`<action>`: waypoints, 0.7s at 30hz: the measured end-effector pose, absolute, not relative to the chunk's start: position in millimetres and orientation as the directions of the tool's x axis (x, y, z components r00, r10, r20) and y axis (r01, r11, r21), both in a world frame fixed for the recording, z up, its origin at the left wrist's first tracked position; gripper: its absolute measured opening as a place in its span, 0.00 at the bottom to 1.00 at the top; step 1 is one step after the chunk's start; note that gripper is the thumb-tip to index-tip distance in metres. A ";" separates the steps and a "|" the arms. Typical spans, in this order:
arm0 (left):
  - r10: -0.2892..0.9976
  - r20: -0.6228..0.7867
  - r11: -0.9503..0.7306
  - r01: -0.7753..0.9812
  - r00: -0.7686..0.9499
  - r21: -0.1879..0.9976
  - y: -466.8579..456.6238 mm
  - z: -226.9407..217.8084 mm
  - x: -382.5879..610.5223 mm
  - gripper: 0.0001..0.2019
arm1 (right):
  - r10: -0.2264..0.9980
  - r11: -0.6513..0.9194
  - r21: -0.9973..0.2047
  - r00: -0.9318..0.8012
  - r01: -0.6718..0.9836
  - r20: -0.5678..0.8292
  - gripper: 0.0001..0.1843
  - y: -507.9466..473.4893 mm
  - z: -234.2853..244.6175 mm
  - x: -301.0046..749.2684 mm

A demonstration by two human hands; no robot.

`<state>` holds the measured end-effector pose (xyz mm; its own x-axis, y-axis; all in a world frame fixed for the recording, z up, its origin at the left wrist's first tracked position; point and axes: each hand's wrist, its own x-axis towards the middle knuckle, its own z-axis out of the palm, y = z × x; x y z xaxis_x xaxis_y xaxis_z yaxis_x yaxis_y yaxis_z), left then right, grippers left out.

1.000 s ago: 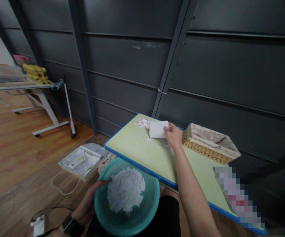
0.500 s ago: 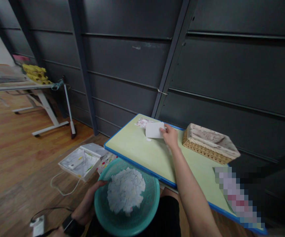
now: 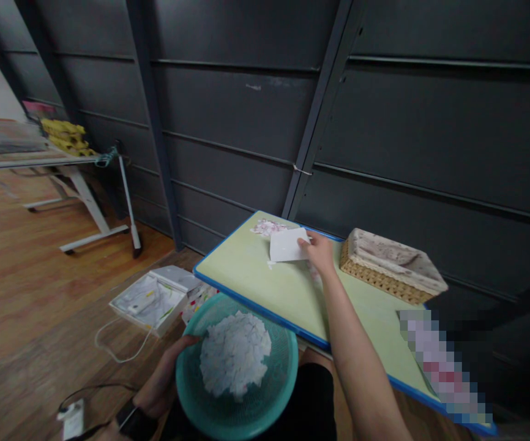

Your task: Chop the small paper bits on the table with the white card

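Note:
My left hand (image 3: 175, 358) grips the rim of a green plastic basket (image 3: 278, 398) on my lap; its thumb lies over the edge and the other fingers are hidden. A heap of white paper scraps (image 3: 235, 355) fills the basket's middle. Over the table, my right hand (image 3: 316, 250) pinches a white card (image 3: 287, 245) at its right end. Behind the card's upper left lies a small pile of printed paper scraps (image 3: 265, 226). A tiny white scrap (image 3: 271, 265) shows just under the card's lower left corner. More scraps are partly hidden beneath my right wrist.
A lined wicker basket (image 3: 379, 269) stands on the pale green, blue-edged table (image 3: 246, 275), right of my hand. A blurred-out sheet (image 3: 444, 367) lies at the near right. An open white box (image 3: 150, 303) and cords are on the floor. A dark panelled wall (image 3: 237, 110) rises behind.
My right hand and the card have shifted slightly, and the card is tilted a little differently. The scrap below it shows at a different spot. My left hand stays on the basket.

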<state>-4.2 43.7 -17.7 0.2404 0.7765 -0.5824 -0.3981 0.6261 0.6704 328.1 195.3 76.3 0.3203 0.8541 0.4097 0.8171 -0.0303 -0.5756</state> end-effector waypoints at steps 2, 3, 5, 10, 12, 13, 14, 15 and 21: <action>0.777 -0.584 0.625 -0.404 0.237 0.668 43.8 -18.7 -4.3 0.09 | 0.839 0.001 -0.609 0.331 0.793 0.432 0.21 195.6 75.7 328.8; 0.775 -0.585 0.627 -0.406 0.238 0.665 43.9 -19.6 -4.4 0.09 | 0.826 -0.006 -0.614 0.350 0.790 0.442 0.21 195.7 75.3 329.3; 0.772 -0.587 0.631 -0.408 0.245 0.660 43.9 -21.3 -4.7 0.08 | 0.816 -0.031 -0.610 0.372 0.792 0.442 0.22 196.1 73.8 329.4; 0.771 -0.583 0.633 -0.404 0.255 0.660 43.3 -18.7 -3.7 0.07 | 0.873 0.142 -0.697 0.243 0.703 0.423 0.24 199.1 68.2 326.7; 0.775 -0.577 0.629 -0.406 0.258 0.663 43.3 -16.4 -2.8 0.08 | 0.860 0.173 -0.737 0.265 0.653 0.436 0.25 199.4 68.2 328.1; 0.776 -0.574 0.628 -0.406 0.262 0.664 43.5 -15.9 -2.5 0.08 | 0.847 0.162 -0.747 0.297 0.645 0.440 0.25 199.2 68.9 329.5; 0.778 -0.569 0.625 -0.406 0.265 0.666 43.8 -16.2 -2.5 0.09 | 0.836 0.144 -0.748 0.324 0.648 0.442 0.24 198.7 69.8 331.1; 0.782 -0.564 0.621 -0.407 0.264 0.670 44.2 -17.3 -2.6 0.09 | 0.828 0.127 -0.743 0.342 0.658 0.445 0.24 198.0 70.7 332.6; 0.785 -0.561 0.618 -0.399 0.263 0.678 45.5 -27.5 -5.3 0.12 | 0.854 0.169 -0.699 0.251 0.695 0.456 0.22 195.7 71.5 330.0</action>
<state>-5.3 45.5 -27.5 0.2632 0.7850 -0.5608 -0.3989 0.6178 0.6776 330.0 195.7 71.5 0.2515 0.8538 0.4558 0.6950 0.1685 -0.6990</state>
